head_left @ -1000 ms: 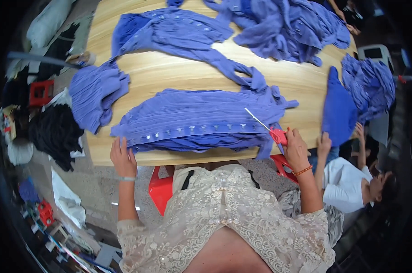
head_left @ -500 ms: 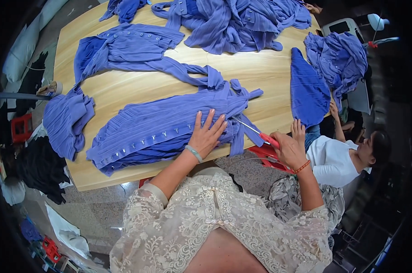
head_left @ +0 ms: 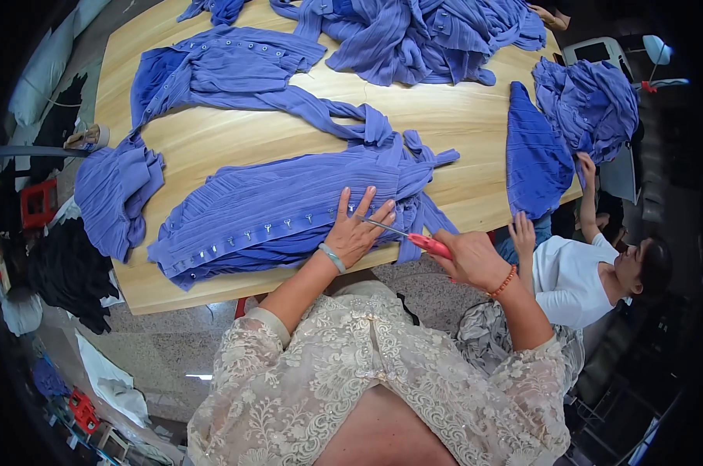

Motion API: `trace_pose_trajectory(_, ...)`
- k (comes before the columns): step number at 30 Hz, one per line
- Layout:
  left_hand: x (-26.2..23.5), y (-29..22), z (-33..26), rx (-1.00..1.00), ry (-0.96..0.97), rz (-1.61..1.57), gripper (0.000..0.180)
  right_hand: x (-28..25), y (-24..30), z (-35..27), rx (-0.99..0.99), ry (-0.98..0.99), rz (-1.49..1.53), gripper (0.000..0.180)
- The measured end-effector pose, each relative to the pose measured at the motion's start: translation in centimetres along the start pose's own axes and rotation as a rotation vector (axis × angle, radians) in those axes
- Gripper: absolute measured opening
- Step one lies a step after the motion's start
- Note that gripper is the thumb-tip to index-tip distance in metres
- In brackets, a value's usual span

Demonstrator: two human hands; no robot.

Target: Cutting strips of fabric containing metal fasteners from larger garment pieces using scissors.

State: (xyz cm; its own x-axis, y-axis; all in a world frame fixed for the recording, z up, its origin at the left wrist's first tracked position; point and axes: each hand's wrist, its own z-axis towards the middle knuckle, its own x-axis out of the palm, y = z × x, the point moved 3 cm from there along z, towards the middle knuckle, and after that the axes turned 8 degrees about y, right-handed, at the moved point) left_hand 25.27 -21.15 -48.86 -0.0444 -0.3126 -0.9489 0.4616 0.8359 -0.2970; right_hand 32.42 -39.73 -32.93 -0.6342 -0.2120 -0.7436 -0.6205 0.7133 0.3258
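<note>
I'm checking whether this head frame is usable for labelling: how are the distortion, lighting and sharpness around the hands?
Head view: strong fisheye, so the wooden table edge bows and the corners go black; light is soft and even, with no harsh glare; the left hand on the purple garment and the right hand with the red-handled scissors look sharp.

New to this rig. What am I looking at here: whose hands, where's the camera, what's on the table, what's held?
No machine: a person works bare-handed. The one picture comes from a fisheye camera on their head, looking down, so straight edges bend. The left hand lies flat on a blue pleated garment spread on the wooden table. The right hand holds red-handled scissors, blades at the garment's edge. More blue garments are piled at the far side, and one hangs off the left edge. Another person in white sits at the right.
</note>
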Motion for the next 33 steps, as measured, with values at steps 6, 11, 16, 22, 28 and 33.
trace_pose_trajectory(6, 0.0, 0.0, -0.3, -0.001, 0.035, 0.005, 0.047, -0.5, -1.4, -1.4, 0.142, 0.037, -0.079, 0.027)
trace_pose_trajectory(11, 0.2, 0.0, -0.3, -0.001, 0.069, 0.031, 0.046, 0.3, -2.0, -3.0, 0.181, 0.027, -0.035, 0.029)
trace_pose_trajectory(16, 0.9, 0.0, -0.3, 0.010, -0.014, 0.036, 0.045, -0.1, 2.3, 1.9, -0.004, 0.029, 0.006, 0.029)
trace_pose_trajectory(22, 0.8, -0.2, -0.2, -0.023, -0.069, 0.059, 0.046, -0.3, 4.7, 5.6, -0.143, 0.016, 0.003, 0.028)
trace_pose_trajectory(28, -1.8, -0.5, -1.5, -0.027, -0.046, -0.138, 0.053, 0.1, 2.8, 3.4, -0.158, 0.003, 0.070, 0.025)
trace_pose_trajectory(33, -7.7, 0.4, -6.6, -0.334, -0.052, -0.153, 0.078, 0.1, 2.0, 1.2, -0.048, -0.045, 0.202, 0.034)
